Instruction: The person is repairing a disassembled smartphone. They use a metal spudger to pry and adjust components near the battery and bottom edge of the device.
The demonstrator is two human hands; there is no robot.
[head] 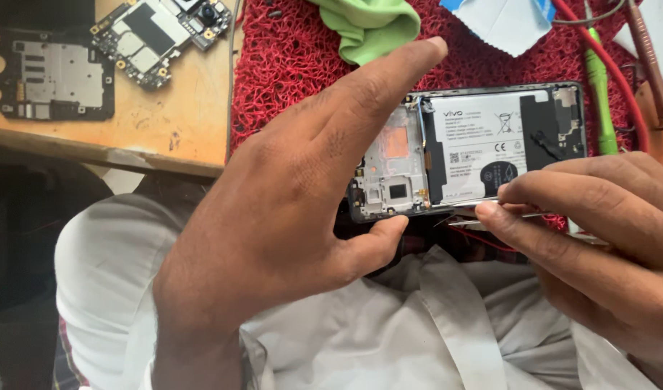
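Note:
An opened phone point(483, 148) lies on a red mesh mat point(295, 58), its back cover off, showing a white battery, a metal shield frame and black parts. My left hand point(302, 188) grips the phone's left end, thumb under its near edge and fingers over the top. My right hand point(599, 224) pinches thin metal tweezers point(490, 217) whose tips rest at the phone's near edge, below the battery.
A circuit board point(158, 32) and a black phone frame point(49, 76) lie on the wooden bench at the left. A green cloth point(371, 25), a blue-and-white wipe point(505, 22), a green-handled tool point(602, 94) and a red cable point(613, 65) sit at the back. White clothing fills the foreground.

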